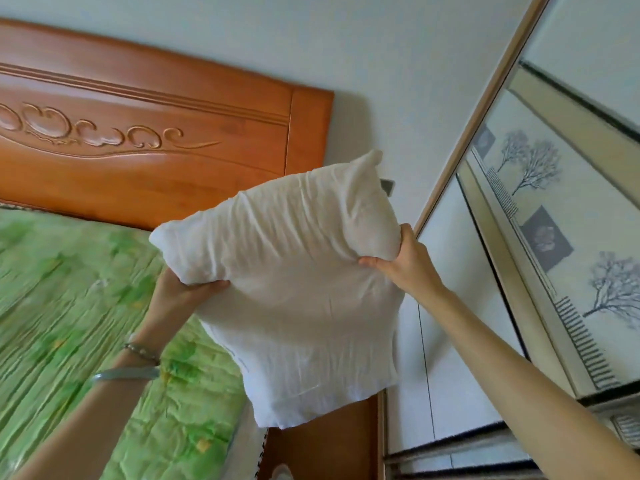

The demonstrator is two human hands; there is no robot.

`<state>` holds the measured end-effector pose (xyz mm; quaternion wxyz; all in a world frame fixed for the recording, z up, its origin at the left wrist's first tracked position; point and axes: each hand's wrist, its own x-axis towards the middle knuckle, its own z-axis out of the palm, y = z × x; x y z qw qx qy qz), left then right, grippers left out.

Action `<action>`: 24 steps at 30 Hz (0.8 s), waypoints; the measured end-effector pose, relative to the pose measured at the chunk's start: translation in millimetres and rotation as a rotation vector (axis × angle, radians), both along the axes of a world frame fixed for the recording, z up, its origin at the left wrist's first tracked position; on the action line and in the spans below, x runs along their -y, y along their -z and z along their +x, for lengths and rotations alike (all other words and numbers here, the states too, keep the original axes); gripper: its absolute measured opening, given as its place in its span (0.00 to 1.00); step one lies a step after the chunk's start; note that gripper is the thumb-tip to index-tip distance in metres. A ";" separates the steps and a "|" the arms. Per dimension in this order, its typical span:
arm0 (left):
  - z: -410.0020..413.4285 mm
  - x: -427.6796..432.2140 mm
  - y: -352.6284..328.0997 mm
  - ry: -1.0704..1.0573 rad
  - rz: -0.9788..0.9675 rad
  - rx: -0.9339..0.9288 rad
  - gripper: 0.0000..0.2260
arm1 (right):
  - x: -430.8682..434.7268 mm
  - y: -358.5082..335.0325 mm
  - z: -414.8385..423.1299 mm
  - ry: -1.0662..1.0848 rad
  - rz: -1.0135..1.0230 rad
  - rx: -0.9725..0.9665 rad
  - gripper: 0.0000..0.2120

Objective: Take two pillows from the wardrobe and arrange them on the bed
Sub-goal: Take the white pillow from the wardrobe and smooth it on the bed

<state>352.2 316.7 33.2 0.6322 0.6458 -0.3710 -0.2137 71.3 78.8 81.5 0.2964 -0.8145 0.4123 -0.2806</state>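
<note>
Pillow [294, 289]: hanging above bed [69, 306] edge.
Left hand [180, 292]: pinching left side.
Right hand [408, 261]: gripping right corner.

A carved orange-brown wooden headboard [145, 133] stands against a pale wall [346, 46], with grooved lines and a scrolling cloud-like relief across its face. A small grey wall plate [388, 187] shows on the wall to the right of the headboard. Two bracelets sit on one wrist: a thin beaded bracelet [142, 353] and, just below it, a smooth pale green bangle [124, 374]. At the lower middle, a dark brown wooden surface [322, 452] lies low down.
</note>
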 end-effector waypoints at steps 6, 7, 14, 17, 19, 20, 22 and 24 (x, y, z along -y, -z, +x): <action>26.1 28.0 -2.1 -0.103 -0.031 0.028 0.32 | 60.1 -1.8 56.1 -0.086 0.037 -0.021 0.34; 30.4 30.9 -1.1 -0.134 -0.036 0.034 0.35 | 69.3 -0.9 68.3 -0.109 0.044 -0.021 0.35; 58.6 45.1 12.3 -0.420 0.008 0.019 0.42 | 129.5 24.2 167.8 -0.346 0.139 0.009 0.39; 63.3 48.5 18.5 -0.597 0.049 0.004 0.38 | 154.7 38.7 216.7 -0.489 0.160 -0.011 0.42; 61.9 51.1 21.5 -0.721 0.073 0.007 0.35 | 168.7 45.4 244.8 -0.602 0.176 -0.008 0.43; 60.2 53.7 23.8 -0.783 0.087 0.002 0.35 | 175.2 47.6 257.7 -0.656 0.192 -0.001 0.43; 54.2 59.5 30.0 -0.891 0.109 -0.036 0.39 | 185.9 51.2 281.9 -0.765 0.236 -0.002 0.41; 45.3 64.3 33.8 -0.980 0.119 -0.055 0.40 | 192.0 55.1 302.7 -0.853 0.284 -0.016 0.40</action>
